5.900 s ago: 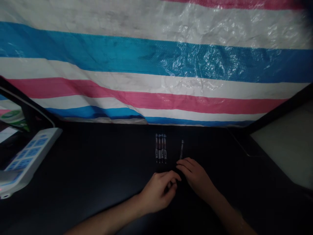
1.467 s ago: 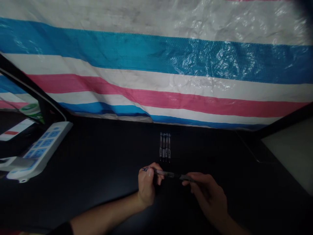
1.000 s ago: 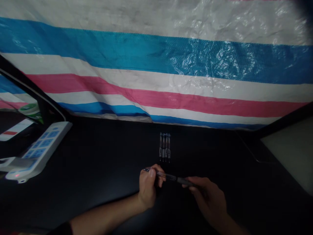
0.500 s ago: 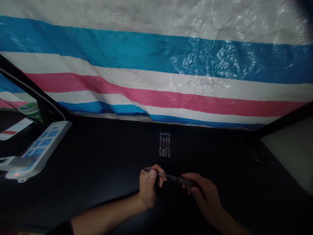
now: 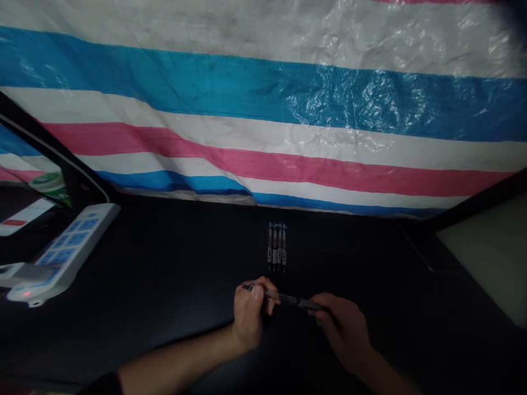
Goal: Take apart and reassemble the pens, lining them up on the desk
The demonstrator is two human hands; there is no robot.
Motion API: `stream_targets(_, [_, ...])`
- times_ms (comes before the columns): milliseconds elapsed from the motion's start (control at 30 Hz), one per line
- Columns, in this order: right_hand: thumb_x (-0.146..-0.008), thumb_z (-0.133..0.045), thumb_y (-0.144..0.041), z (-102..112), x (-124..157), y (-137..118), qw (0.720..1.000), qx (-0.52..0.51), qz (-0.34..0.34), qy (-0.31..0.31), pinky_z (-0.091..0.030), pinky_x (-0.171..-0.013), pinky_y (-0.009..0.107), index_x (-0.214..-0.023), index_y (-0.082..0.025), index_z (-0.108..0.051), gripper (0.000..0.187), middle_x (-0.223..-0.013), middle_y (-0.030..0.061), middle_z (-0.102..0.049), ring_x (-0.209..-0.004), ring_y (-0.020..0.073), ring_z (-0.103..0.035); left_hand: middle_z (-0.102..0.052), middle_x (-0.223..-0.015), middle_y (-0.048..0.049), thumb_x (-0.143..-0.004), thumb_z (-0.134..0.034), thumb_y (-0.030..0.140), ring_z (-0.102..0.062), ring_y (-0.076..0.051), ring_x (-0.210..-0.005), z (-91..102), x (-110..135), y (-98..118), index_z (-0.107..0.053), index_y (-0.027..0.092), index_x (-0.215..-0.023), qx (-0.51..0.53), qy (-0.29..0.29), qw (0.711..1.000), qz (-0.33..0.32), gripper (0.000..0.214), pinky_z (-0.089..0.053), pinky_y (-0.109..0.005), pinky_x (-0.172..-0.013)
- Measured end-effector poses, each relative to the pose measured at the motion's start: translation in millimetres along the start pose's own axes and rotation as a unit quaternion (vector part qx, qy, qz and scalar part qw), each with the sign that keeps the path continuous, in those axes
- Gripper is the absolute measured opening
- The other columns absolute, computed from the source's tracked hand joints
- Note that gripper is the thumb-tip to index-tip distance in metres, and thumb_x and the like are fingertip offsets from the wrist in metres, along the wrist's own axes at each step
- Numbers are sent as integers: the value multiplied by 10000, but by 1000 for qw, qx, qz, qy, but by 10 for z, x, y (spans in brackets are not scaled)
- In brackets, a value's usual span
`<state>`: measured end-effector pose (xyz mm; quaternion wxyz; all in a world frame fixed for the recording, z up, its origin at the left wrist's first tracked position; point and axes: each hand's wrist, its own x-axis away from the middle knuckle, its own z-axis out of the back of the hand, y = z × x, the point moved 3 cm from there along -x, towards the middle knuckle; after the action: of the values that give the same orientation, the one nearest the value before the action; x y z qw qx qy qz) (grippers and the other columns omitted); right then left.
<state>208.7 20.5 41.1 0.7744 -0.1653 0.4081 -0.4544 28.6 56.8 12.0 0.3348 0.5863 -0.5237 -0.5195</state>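
Observation:
A dark pen [image 5: 290,299] is held level between my two hands above the black table [image 5: 164,274]. My left hand [image 5: 249,315] is closed round its left end, thumb on top. At the pen's right end my right hand [image 5: 343,332] pinches the dark grip part with its fingertips. Just beyond the hands, a tight row of several pens [image 5: 276,247] lies side by side on the table, tips pointing toward me.
A white power strip [image 5: 61,255] with blue sockets lies at the left. A striped blue, pink and white tarpaulin [image 5: 263,120] hangs behind the table. A pale surface [image 5: 489,258] borders the table on the right. A dark frame [image 5: 61,164] slants at the left.
Since 5.9 s ago the single pen right of the row has left the table and sits between both hands. Over the last second the hands and pen have barely shifted.

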Motion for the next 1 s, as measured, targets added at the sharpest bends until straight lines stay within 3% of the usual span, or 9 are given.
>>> stream_targets(133, [-1006,-412,-352,6,-7,-11,999,28,32,9,-479,-568,220,-1007,-204,-573,218,-779,29,-705,-620,139,-664,-457,-472,4,-958,-376,497,-424,-112,-459,11,11,10,-604,148,-623,-21,-5,1000,-21,535,-318,-255,-491])
stream_targets(200, [-1015,-379,-349,-4,-4,-5,999,21,30,-6,-449,-550,230,-912,-204,-575,264,-699,15,-668,-575,136,-627,-450,-452,4,-954,-373,508,-417,-111,-435,14,3,24,-613,146,-619,-34,-14,999,-29,549,-321,-259,-481])
stream_targets(300, [-1018,-341,-381,-42,5,57,993,-50,-72,-77,-387,-499,225,-743,-207,-540,381,-570,-24,-547,-479,111,-512,-439,-422,9,-957,-359,512,-404,-106,-397,20,-40,62,-625,145,-617,-63,-32,997,-33,566,-332,-266,-479])
stream_targets(400, [-1003,-369,-403,-92,26,122,954,-161,-207,-148,-334,-455,209,-705,-201,-522,392,-530,-46,-471,-446,91,-434,-441,-427,11,-965,-345,499,-415,-103,-404,21,-105,107,-609,148,-606,-99,-56,992,-45,567,-350,-265,-502])
stream_targets(500, [-982,-410,-428,-107,25,154,929,-206,-273,-141,-343,-468,205,-730,-191,-536,368,-549,-43,-498,-461,88,-459,-491,-519,-4,-984,-320,465,-466,-115,-485,6,-165,120,-596,151,-657,-109,-75,991,-23,530,-365,-256,-525])
stream_targets(667, [-969,-446,-393,-120,8,136,936,-183,-274,-125,-383,-534,215,-783,-190,-562,298,-594,-35,-539,-514,97,-505,-588,-782,-33,-931,-536,348,-573,-144,-704,-76,-219,160,-618,170,-947,-76,-109,991,-18,197,-452,-259,-649])
stream_targets(733, [-967,-449,-383,-129,2,125,935,-179,-276,-131,-389,-545,218,-786,-193,-560,284,-612,-32,-549,-532,102,-522,-585,-865,-42,-925,-557,302,-598,-161,-800,-105,-239,182,-618,184,-1021,-45,-128,990,-26,164,-476,-281,-722])
stream_targets(867, [-978,-411,-370,-158,-13,123,937,-175,-261,-154,-402,-581,232,-853,-200,-561,260,-669,-23,-568,-577,113,-539,-566,-885,-26,-943,-535,279,-637,-181,-899,-80,-320,165,-556,223,-1222,18,-119,993,-4,286,-493,-306,-804])
stream_targets(1000, [-983,-400,-342,-192,5,156,944,-152,-237,-171,-404,-602,241,-985,-212,-585,226,-706,-23,-573,-606,118,-539,-558,-882,16,-918,-580,245,-663,-125,-727,32,-445,98,-336,305,-1409,53,-48,997,37,552,-512,-272,-718])
